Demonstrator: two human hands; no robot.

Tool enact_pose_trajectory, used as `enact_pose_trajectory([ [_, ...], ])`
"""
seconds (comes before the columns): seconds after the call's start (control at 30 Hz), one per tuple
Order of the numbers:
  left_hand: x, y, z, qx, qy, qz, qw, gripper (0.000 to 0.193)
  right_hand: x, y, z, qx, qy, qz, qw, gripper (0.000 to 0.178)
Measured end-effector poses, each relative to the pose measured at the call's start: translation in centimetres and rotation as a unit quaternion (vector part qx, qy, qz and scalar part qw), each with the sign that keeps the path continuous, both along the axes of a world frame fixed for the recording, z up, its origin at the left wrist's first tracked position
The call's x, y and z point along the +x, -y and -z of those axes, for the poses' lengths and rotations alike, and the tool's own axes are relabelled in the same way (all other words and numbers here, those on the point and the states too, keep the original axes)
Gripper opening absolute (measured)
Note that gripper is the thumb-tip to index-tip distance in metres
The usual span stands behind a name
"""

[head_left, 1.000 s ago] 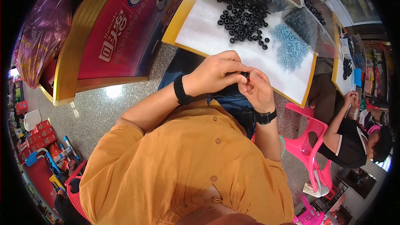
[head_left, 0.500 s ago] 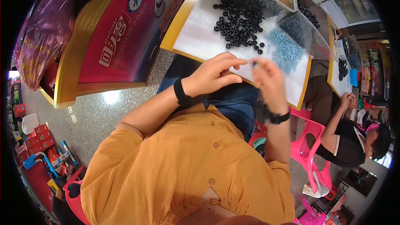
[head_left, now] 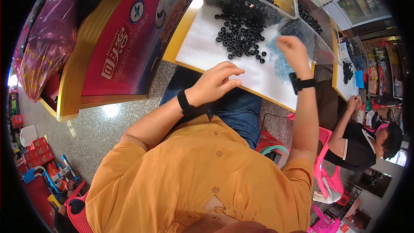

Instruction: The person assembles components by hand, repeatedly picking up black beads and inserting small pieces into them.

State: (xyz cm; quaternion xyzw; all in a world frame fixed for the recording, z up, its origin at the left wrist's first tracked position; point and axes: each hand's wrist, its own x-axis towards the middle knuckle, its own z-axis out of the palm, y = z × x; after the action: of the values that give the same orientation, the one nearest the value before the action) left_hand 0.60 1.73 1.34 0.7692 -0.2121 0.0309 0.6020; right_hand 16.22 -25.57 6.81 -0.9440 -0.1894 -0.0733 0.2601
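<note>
Left hand point(head_left: 215, 83) hung half open by near edge of yellow-rimmed bench point(head_left: 173, 45), nothing seen in it. Right hand point(head_left: 295, 54) hovered over tiny pale-blue beads point(head_left: 279, 64), fingers curled; we couldn't tell if empty. Black ring-shaped beads point(head_left: 242, 39) lay left; white foam-like sheet point(head_left: 196, 43) beneath, we judged, curbed rolling.
</note>
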Motion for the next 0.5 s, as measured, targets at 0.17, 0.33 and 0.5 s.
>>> enact_pose_trajectory([
  [0.17, 0.2, 0.4, 0.5, 0.001, 0.032, 0.007, 0.999, 0.025, -2.2, -1.0, 1.9, -0.072, -0.069, -0.064, 0.993, 0.018],
  [0.33, 0.3, 0.4, 0.6, -0.010, -0.014, 0.002, 1.000, 0.023, -3.0, -1.8, 2.0, -0.114, -0.039, -0.075, 0.990, 0.019],
  [0.5, 0.4, 0.8, 1.0, -0.022, -0.061, 0.013, 0.998, 0.024, -3.5, -1.5, 2.7, -0.103, -0.007, -0.077, 0.992, 0.020],
])
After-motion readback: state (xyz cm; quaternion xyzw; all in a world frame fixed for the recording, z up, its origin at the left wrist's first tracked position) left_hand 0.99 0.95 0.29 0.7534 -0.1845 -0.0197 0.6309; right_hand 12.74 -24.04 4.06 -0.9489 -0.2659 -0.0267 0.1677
